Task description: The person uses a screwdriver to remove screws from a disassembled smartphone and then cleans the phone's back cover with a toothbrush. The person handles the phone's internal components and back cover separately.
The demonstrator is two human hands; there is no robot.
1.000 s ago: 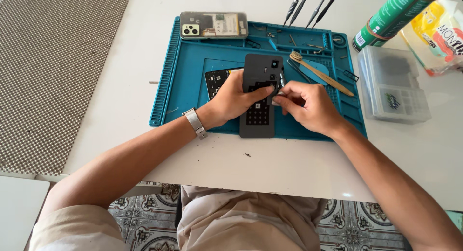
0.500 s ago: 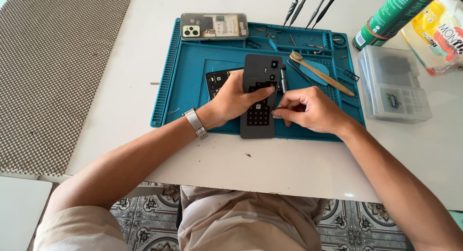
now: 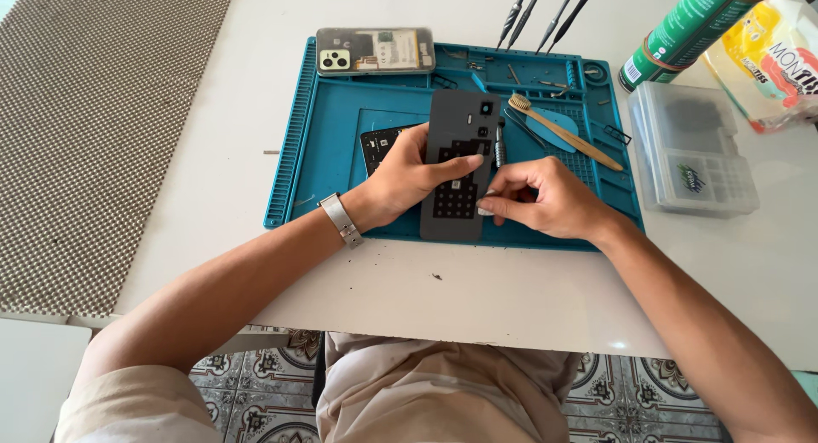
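Phone [image 3: 456,175], dark grey and lying back-up, sits lengthwise near the middle of a teal work mat [image 3: 332,128] on a white table [image 3: 511,298]. Its back shows a camera cutout near the top and a block of small dark squares lower down. The left hand [image 3: 409,175] grips the phone from the left side, thumb laid across the back, fingers curled round the edge. A metal wristband [image 3: 341,220] sits on that wrist. The right hand [image 3: 541,200] is at the phone's right edge, fingertips pinched together on a small pale part [image 3: 486,209] that touches the phone; what the part is cannot be told. The two hands are close together, nearly touching.

Just beyond the right hand, a wooden brush [image 3: 567,135] lies slanted on the mat. A second phone [image 3: 375,51], opened with its insides showing, rests across the mat's far edge. Several screwdrivers [image 3: 545,13] lie beyond the mat at the table's far side. To the right of the mat stands a clear plastic box [image 3: 694,149], with a green can [image 3: 694,30] lying tilted behind it. A woven mat [image 3: 94,136] covers the table's left part.
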